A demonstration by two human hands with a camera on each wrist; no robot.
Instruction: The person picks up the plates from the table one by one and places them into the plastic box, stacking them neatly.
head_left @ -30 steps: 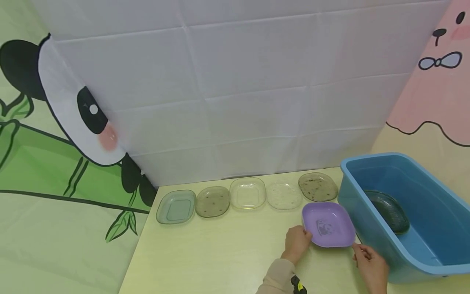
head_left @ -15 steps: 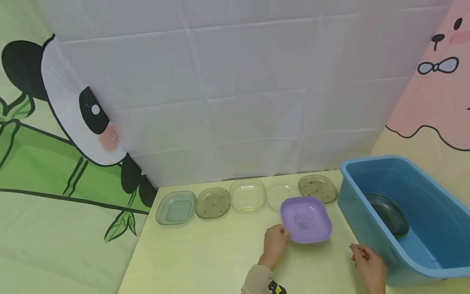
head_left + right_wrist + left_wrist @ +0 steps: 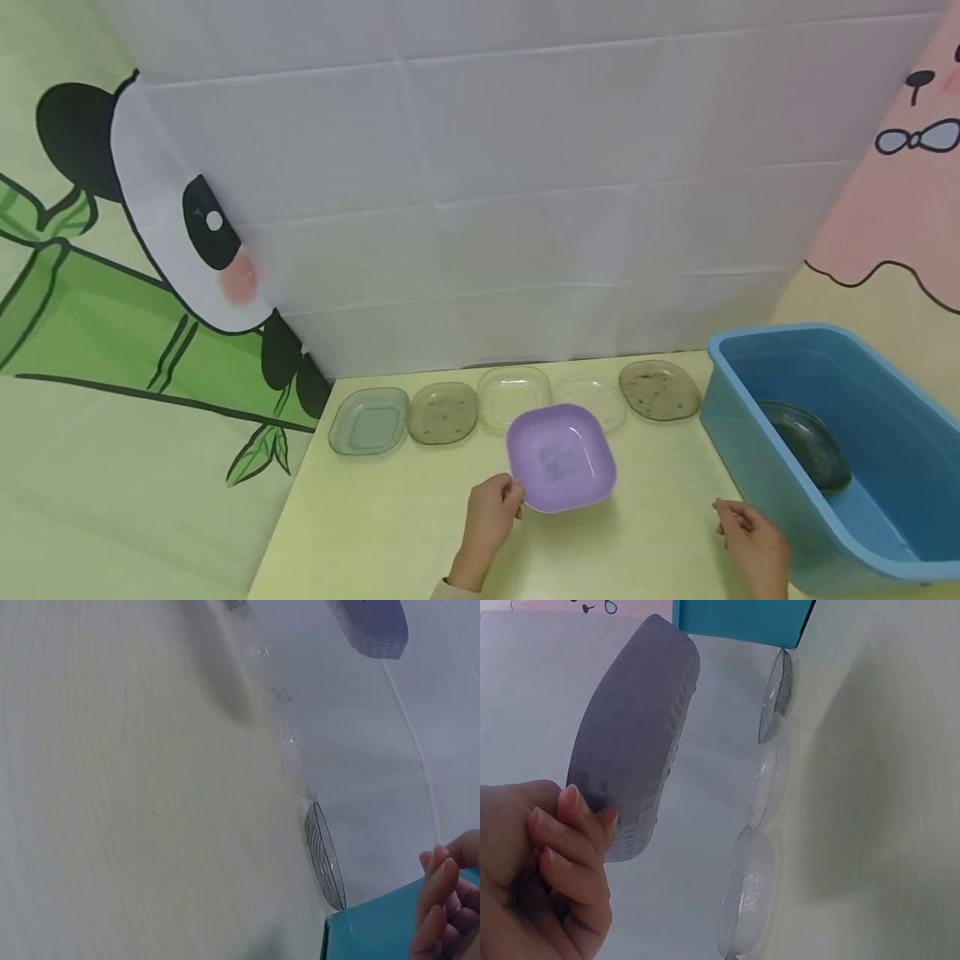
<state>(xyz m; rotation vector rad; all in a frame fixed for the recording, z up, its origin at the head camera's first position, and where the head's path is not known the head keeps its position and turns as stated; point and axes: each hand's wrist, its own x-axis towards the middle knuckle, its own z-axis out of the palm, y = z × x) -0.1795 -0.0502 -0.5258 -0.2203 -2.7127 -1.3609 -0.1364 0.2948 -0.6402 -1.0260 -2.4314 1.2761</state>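
1. The left hand (image 3: 491, 510) grips the purple dish (image 3: 562, 460) by its near left corner, fingers curled at the rim.
2. The purple dish is held above the middle of the surface (image 3: 360, 533), clear of it, and casts a shadow there; from the head it overlaps part of the back row.
3. The right hand (image 3: 756, 546) holds nothing; its fingers are loosely bent. It is near the surface's right edge, beside the blue tub (image 3: 738, 454); whether it touches the wall cannot be confirmed.
4. Along the back edge, from the back left corner, lie a blue-green dish (image 3: 369, 422), a brownish dish (image 3: 442, 414), a clear square dish (image 3: 515, 395), a clear patterned dish (image 3: 588, 398) and a speckled dish (image 3: 660, 390).
5. A dark green dish (image 3: 813, 450) leans inside the tub against its left wall.
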